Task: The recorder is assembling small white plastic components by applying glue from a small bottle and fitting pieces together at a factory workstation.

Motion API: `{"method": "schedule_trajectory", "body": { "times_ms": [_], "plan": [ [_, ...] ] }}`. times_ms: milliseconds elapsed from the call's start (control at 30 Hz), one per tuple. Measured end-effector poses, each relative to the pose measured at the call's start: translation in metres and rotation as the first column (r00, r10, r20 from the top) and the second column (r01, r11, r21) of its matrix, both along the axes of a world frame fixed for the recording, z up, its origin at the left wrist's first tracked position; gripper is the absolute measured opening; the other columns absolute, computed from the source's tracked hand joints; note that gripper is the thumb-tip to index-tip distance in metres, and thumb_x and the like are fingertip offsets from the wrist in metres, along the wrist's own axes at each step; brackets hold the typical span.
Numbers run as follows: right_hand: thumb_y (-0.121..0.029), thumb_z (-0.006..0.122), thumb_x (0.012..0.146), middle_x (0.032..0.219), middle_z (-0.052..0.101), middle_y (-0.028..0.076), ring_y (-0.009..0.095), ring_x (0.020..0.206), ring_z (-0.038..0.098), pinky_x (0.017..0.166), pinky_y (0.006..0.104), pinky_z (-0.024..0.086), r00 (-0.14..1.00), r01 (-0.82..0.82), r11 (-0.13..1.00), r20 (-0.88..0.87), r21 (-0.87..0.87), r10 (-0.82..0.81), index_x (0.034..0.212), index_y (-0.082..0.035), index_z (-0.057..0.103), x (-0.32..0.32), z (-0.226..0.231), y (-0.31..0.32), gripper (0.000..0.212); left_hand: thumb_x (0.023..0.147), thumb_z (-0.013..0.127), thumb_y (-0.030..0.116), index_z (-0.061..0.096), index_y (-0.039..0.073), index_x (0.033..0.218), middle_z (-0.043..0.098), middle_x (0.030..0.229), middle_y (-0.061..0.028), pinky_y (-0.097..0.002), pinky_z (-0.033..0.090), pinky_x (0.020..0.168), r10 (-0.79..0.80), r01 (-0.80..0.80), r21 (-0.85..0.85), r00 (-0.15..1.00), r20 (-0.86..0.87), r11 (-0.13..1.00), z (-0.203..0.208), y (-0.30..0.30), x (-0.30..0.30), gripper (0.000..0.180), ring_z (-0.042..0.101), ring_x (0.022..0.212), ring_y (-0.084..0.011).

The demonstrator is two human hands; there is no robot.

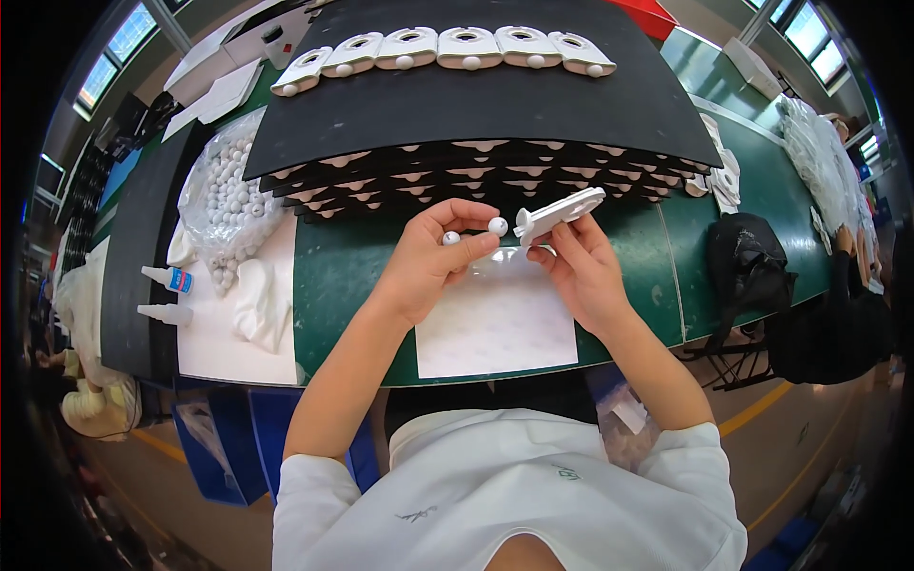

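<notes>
My left hand [433, 252] pinches a small white ball [498, 226] at its fingertips, and a second small white ball [451, 238] lies against its fingers. My right hand [579, 262] holds a flat white plastic part [560, 215] with a short peg on its left end, tilted up to the right. The ball sits just left of that peg, almost touching it. Both hands hover above a white sheet [495, 328] on the green table [343, 276].
A stack of black trays [476, 105] stands behind the hands, its top one carrying a row of finished white parts [447, 49]. A clear bag of white balls [224, 200] and two glue bottles [167, 295] lie at the left. A black bag [752, 257] sits at the right.
</notes>
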State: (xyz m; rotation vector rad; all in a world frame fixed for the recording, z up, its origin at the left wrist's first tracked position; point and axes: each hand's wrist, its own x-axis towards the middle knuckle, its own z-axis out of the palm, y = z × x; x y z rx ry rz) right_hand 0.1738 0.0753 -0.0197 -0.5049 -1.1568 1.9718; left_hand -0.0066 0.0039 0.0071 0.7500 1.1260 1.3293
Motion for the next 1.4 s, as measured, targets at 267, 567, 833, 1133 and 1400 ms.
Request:
{"method": "schedule_trajectory", "body": {
  "times_ms": [267, 567, 833, 1133, 1400],
  "plan": [
    [-0.017, 0.044, 0.094, 0.107, 0.052, 0.003, 0.012, 0.096, 0.051, 0.082, 0.0293, 0.044, 0.998, -0.057, 0.995, -0.013, -0.083, 0.056, 0.113, -0.009, 0.046, 0.002, 0.004, 0.0, 0.021, 0.071, 0.069, -0.001, 0.06, 0.005, 0.093, 0.056, 0.078, 0.0028, -0.0126, 0.03, 0.048, 0.004, 0.0, 0.028, 0.991, -0.137, 1.0, -0.002, 0.001, 0.005, 0.025, 0.042, 0.059, 0.0002],
    [-0.014, 0.05, 0.091, 0.098, 0.056, 0.003, 0.01, 0.084, 0.053, 0.076, 0.026, 0.044, 0.997, -0.015, 1.0, 0.078, 0.016, 0.014, 0.115, -0.004, 0.046, 0.002, 0.002, 0.001, 0.026, 0.061, 0.076, 0.001, 0.064, 0.005, 0.086, 0.055, 0.071, 0.0044, -0.015, 0.029, 0.05, 0.088, -0.042, 0.167, 0.956, -0.28, 0.985, -0.001, 0.003, 0.008, 0.027, 0.035, 0.055, 0.0002],
    [-0.013, 0.055, 0.088, 0.085, 0.059, 0.002, 0.007, 0.07, 0.052, 0.066, 0.0203, 0.043, 0.986, -0.034, 0.978, 0.168, 0.208, -0.001, 0.109, 0.0, 0.051, 0.006, 0.019, 0.006, 0.025, 0.059, 0.08, 0.01, 0.064, 0.005, 0.076, 0.055, 0.063, 0.0063, -0.0173, 0.027, 0.048, 0.082, 0.026, 0.22, 0.881, -0.467, 0.975, -0.008, -0.001, 0.008, 0.023, 0.035, 0.053, -0.0004],
    [-0.006, 0.062, 0.081, 0.087, 0.062, 0.004, 0.008, 0.078, 0.057, 0.071, 0.022, 0.046, 0.883, -0.065, 0.768, 0.396, 0.637, -0.253, 0.101, 0.002, 0.06, 0.017, 0.065, 0.018, 0.021, 0.058, 0.083, 0.021, 0.055, 0.005, 0.109, 0.048, 0.06, 0.0034, -0.0201, 0.035, 0.053, 0.049, 0.152, 0.252, 0.761, -0.647, 0.956, 0.006, -0.004, 0.017, 0.06, 0.042, 0.056, -0.0056],
    [-0.006, 0.064, 0.077, 0.076, 0.059, 0.006, 0.012, 0.061, 0.049, 0.058, 0.0242, 0.04, 0.734, -0.158, 0.513, 0.448, 0.844, -0.511, 0.1, 0.0, 0.063, 0.024, 0.092, 0.024, 0.024, 0.086, 0.058, 0.015, 0.053, 0.002, 0.112, 0.043, 0.059, 0.0072, -0.0177, 0.029, 0.054, 0.117, -0.037, 0.25, 0.942, -0.315, 0.967, 0.002, 0.0, 0.007, 0.029, 0.035, 0.055, -0.0018]
  ]
}}
